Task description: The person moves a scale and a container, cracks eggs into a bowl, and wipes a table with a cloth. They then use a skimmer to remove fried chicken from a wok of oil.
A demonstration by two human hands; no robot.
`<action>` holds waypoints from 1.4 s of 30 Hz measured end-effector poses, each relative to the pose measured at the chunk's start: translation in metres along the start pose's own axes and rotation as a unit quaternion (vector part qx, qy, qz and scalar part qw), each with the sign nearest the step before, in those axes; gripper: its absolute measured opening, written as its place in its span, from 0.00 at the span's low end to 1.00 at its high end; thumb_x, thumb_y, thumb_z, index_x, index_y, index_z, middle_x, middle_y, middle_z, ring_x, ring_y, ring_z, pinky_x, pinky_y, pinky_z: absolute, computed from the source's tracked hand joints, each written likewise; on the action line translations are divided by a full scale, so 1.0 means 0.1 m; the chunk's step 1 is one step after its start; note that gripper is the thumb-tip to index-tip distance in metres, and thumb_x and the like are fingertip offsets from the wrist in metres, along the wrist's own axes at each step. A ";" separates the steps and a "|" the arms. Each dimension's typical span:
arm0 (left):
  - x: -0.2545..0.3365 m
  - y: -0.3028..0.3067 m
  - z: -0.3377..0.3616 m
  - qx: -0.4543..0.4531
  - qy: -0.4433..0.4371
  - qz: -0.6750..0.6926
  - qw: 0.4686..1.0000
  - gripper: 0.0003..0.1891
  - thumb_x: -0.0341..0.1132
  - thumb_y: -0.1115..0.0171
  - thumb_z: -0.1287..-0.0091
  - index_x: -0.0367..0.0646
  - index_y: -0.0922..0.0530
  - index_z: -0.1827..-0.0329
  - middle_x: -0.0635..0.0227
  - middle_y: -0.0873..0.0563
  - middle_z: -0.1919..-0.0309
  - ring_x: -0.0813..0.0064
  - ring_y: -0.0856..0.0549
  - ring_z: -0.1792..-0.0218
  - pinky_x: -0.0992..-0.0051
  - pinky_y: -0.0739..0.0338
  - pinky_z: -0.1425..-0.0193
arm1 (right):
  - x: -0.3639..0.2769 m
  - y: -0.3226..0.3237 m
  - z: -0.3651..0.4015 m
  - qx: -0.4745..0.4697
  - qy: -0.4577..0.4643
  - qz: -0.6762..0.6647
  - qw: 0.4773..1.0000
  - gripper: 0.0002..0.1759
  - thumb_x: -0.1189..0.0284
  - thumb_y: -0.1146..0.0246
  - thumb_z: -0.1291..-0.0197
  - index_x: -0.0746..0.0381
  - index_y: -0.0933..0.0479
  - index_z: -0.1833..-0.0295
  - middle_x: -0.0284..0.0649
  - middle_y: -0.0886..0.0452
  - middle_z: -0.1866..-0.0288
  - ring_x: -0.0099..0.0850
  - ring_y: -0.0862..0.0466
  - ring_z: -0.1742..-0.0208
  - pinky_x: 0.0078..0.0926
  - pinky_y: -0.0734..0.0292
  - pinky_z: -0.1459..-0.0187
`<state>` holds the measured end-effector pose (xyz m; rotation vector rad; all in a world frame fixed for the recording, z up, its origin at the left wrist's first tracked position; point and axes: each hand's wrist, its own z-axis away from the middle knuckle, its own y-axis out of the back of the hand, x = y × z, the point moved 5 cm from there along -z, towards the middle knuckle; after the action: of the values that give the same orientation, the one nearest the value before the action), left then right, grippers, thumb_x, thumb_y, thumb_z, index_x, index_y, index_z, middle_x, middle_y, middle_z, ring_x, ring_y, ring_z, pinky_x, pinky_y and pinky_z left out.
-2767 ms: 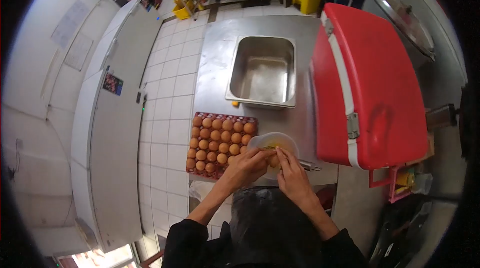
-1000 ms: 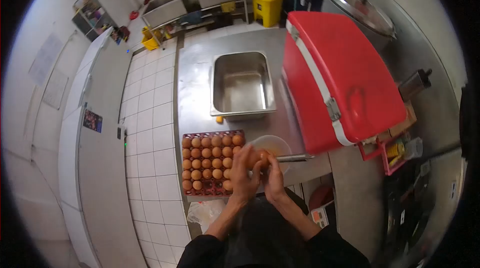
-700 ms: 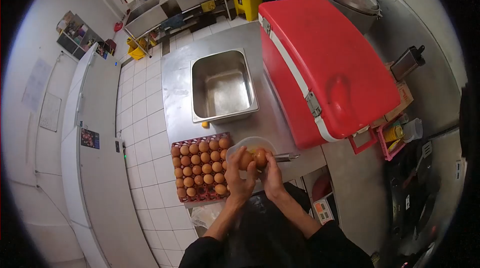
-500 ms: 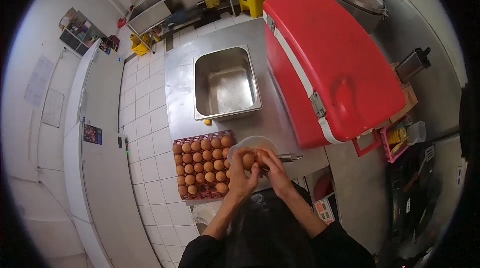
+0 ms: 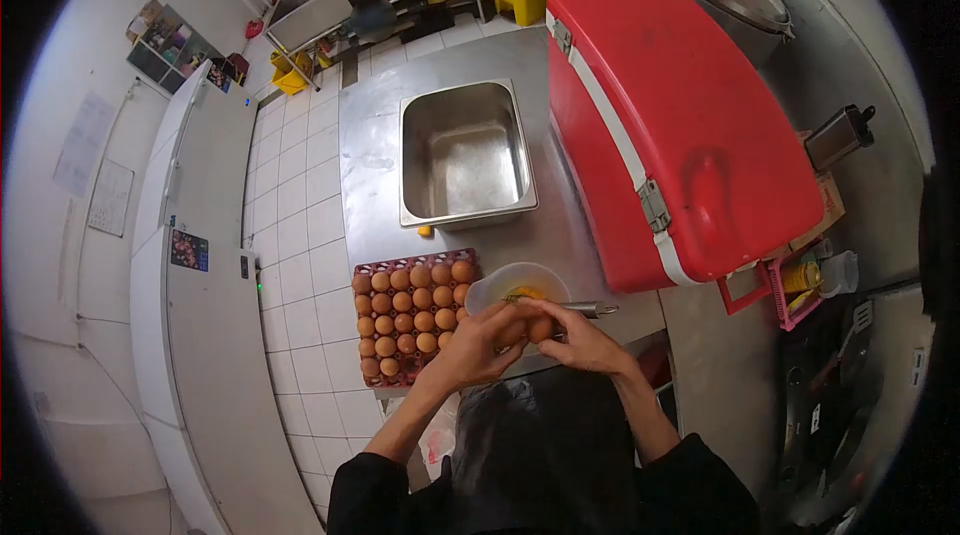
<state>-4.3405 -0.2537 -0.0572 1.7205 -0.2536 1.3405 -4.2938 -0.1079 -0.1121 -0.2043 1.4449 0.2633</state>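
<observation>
Your left hand and right hand each grasp 1 egg near the bowl; these likely feel light, stiff and fragile, so cradle their rounded sides gently

1 head-worn camera, wide view
Looks forward and down over the desk; hands near, toward 5 o'clock.
</observation>
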 end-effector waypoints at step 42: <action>-1.76 -0.04 2.82 0.465 0.322 0.109 0.817 0.19 0.29 0.32 0.38 0.40 0.25 0.45 0.56 0.16 0.56 0.63 0.16 0.53 0.69 0.24 0.47 | 0.51 -2.58 -0.94 -0.096 0.046 0.521 0.847 0.28 0.69 0.34 0.43 0.63 0.32 0.37 0.48 0.30 0.47 0.44 0.20 0.53 0.42 0.19 0.57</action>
<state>-4.2187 -0.5241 -0.2075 1.8471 0.7425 2.3748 -4.3000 -0.3789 -0.1791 0.4509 1.5039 1.3040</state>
